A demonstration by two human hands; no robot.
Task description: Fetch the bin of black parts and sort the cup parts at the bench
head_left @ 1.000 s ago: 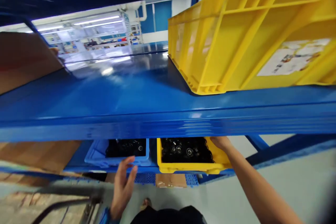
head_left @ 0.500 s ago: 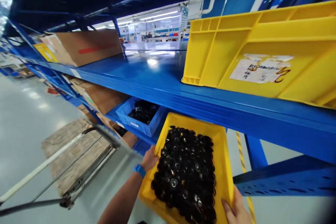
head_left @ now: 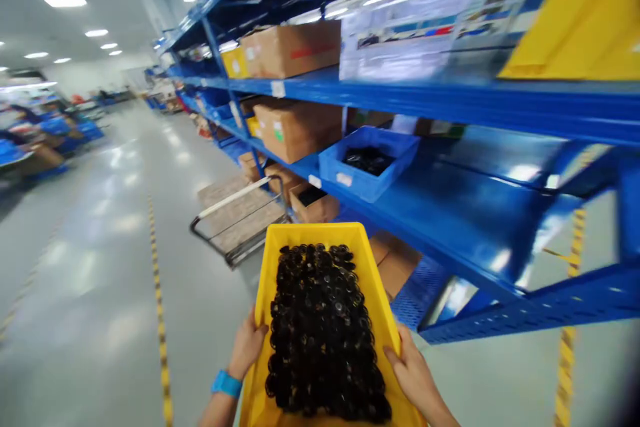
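Your left hand (head_left: pixel 249 345) and right hand (head_left: pixel 411 371) grip the yellow bin (head_left: pixel 320 260) by its long sides, its long axis pointing away from you.

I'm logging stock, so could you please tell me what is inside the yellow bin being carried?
The yellow bin holds a heap of small black round parts, some with shiny centres. They cover its floor, so whatever lies beneath is hidden.
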